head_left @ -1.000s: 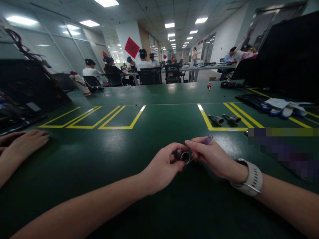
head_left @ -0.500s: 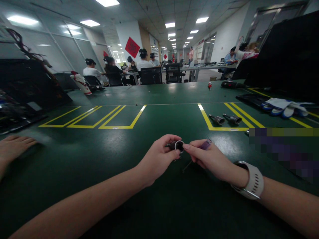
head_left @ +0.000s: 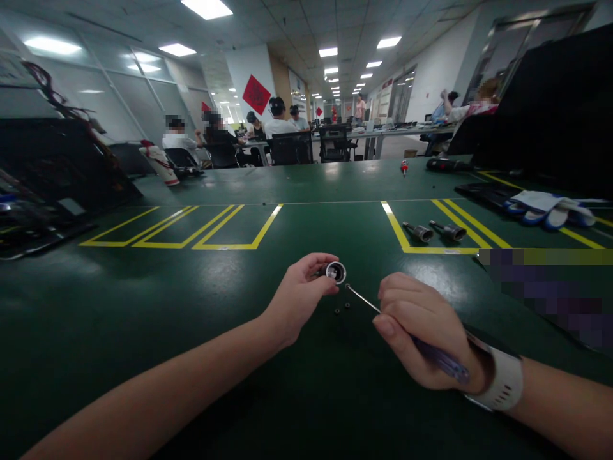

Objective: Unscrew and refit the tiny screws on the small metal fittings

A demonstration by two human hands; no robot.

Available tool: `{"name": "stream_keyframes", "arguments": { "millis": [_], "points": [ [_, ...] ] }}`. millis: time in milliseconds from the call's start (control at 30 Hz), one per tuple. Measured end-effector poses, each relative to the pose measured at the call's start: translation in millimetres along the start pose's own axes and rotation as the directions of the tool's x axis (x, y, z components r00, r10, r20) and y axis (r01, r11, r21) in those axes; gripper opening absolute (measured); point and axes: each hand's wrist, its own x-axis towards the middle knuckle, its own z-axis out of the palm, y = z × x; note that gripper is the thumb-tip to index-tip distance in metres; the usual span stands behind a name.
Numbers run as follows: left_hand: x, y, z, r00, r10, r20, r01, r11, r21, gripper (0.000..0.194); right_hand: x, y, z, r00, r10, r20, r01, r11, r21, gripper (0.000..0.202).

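Note:
My left hand (head_left: 299,297) grips a cup-shaped metal core bit (head_left: 336,273) between thumb and fingers. Its round open mouth faces me, and something pale shows inside; the rest is hidden by my fingers. My right hand (head_left: 421,332) is closed around a screwdriver (head_left: 364,299) with a translucent purple handle. The screwdriver's tip points up and left, just below and right of the core bit's rim, apart from it. Two tiny dark ring-like pieces, perhaps nuts (head_left: 347,305), lie on the green table (head_left: 249,383) beneath the tip.
Two similar core bits (head_left: 447,230) lie inside a yellow-taped area on the right. White-and-blue gloves (head_left: 550,207) rest farther right, near a dark screen. A red-handled item (head_left: 404,167) lies at the back. More taped outlines (head_left: 225,247) mark the left; people sit beyond the table.
My right hand has drawn away from the core bit's mouth, and the screwdriver has swung so its tip points toward the bit. Another person's hand at the left edge has gone from view.

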Motion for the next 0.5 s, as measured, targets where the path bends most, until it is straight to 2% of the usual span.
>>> {"name": "stream_keyframes", "arguments": {
  "millis": [267, 500],
  "points": [
    [-10.1, 2.1, 5.2, 0.995, 0.052, 0.081, -0.059, 0.994, 0.089, 0.027, -1.9, 4.1, 4.5, 0.998, 0.048, 0.045, -0.044, 0.995, -0.087, 0.026],
    [-9.8, 0.4, 7.0, 0.995, 0.087, 0.043, -0.092, 0.988, 0.123, 0.020, -0.3, 1.3, 4.3, 0.998, 0.023, 0.052, -0.017, 0.994, -0.104, 0.025]
  ]
}}
